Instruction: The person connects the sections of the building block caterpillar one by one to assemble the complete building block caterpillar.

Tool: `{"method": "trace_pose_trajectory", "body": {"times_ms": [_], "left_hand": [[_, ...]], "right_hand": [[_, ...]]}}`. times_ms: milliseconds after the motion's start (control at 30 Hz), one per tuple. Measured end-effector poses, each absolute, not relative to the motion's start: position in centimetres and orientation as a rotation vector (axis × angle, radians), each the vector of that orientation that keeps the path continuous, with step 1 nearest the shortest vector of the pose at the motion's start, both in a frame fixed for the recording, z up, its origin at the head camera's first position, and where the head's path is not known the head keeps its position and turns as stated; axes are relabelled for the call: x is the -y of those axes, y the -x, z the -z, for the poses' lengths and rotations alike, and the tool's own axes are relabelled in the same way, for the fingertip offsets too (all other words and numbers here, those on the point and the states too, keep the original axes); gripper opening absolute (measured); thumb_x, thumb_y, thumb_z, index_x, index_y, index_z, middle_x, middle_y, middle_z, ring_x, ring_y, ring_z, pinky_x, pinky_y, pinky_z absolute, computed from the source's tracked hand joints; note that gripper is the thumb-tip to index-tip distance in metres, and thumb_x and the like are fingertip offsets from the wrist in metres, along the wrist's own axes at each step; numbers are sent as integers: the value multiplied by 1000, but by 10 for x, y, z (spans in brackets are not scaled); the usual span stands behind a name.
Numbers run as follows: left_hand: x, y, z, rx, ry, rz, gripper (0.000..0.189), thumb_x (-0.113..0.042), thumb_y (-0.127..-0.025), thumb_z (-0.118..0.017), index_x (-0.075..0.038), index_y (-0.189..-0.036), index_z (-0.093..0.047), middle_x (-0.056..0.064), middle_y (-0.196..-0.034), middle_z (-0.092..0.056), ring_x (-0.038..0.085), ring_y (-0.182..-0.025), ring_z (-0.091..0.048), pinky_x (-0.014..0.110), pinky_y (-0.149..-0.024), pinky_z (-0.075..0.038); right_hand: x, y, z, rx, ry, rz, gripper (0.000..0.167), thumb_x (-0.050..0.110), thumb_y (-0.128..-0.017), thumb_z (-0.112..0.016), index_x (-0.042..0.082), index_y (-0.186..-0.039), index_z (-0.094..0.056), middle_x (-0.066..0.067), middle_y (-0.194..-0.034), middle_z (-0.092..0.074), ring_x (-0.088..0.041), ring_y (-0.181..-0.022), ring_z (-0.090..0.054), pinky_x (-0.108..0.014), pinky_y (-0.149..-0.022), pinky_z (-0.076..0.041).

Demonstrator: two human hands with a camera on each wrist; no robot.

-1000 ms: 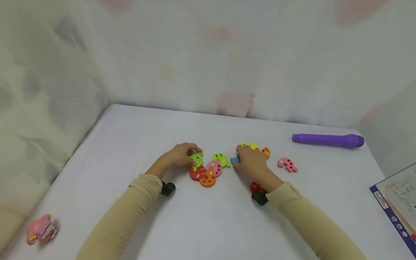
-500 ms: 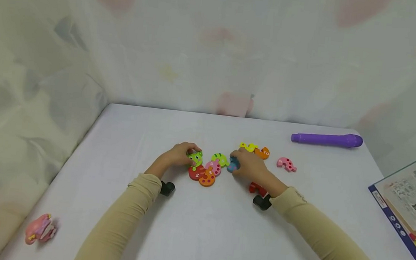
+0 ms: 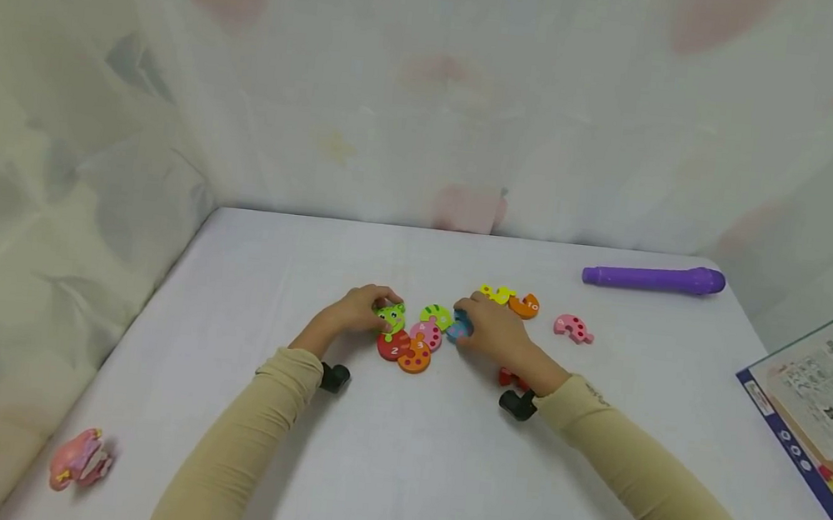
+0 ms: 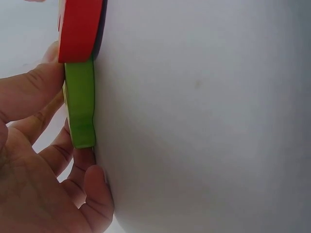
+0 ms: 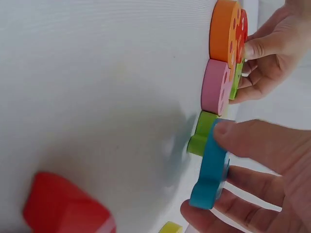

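Note:
A row of joined wooden caterpillar puzzle pieces lies on the white table. At its left end my left hand (image 3: 361, 309) holds the green face piece (image 3: 393, 317), thumb and fingertips at its edges. From there run the red piece numbered 2 (image 3: 391, 345), the orange piece numbered 3 (image 3: 414, 359), a pink piece (image 3: 428, 336) and a striped green piece (image 3: 435, 317). Between thumb and fingers my right hand (image 3: 492, 330) pinches a blue puzzle piece (image 5: 211, 167), tilted, its edge overlapping the green piece in the right wrist view.
Yellow (image 3: 494, 293) and orange (image 3: 525, 306) pieces lie beyond my right hand, a pink spotted piece (image 3: 573, 328) to its right. A red piece (image 5: 65, 206) is beneath my right wrist. Further out are a purple toy microphone (image 3: 653, 279), a box (image 3: 815, 424) and a pink figurine (image 3: 81, 460).
My right hand has moved left with the blue piece, up to the striped green piece. The green piece has shifted slightly left. My left hand stays on the face piece.

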State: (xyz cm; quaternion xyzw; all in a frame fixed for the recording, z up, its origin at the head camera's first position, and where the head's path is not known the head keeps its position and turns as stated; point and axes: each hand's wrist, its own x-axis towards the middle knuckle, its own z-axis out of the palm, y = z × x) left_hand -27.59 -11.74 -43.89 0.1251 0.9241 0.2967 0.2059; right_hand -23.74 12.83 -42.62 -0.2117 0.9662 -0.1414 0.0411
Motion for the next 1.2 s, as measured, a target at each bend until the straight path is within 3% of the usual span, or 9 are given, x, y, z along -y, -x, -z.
{"method": "trace_pose_trajectory", "body": {"times_ms": [600, 933, 1200], "left_hand": [[118, 277, 441, -2584, -353, -825, 47, -16, -81, -70, -16, -125, -55, 12, -119, -52, 28, -109, -46, 45, -92, -40], [119, 272, 436, -2597, -352, -827, 47, -16, -81, -69, -16, -126, -55, 12, -120, -52, 28, -111, -45, 45, -93, -39], [119, 273, 439, -2585, -374, -841, 46, -15, -81, -69, -15, -125, -55, 13, -120, -52, 28, -111, -45, 45, -93, -39]], "right_hand": [[-121, 243, 430, -2880, 567, 316, 54, 31, -78, -74, 10, -125, -56, -8, -112, -57, -19, -88, -53, -33, -78, -49], [-142, 244, 419, -2920, 457, 487, 56, 31, -81, -70, 10, -130, -52, -12, -126, -52, -28, -109, -53, -45, -85, -47], [-168, 270, 416, -3026, 155, 256, 59, 38, -82, -67, 3, -125, -50, -17, -106, -54, -32, -89, -52, -44, -70, -49]]}}
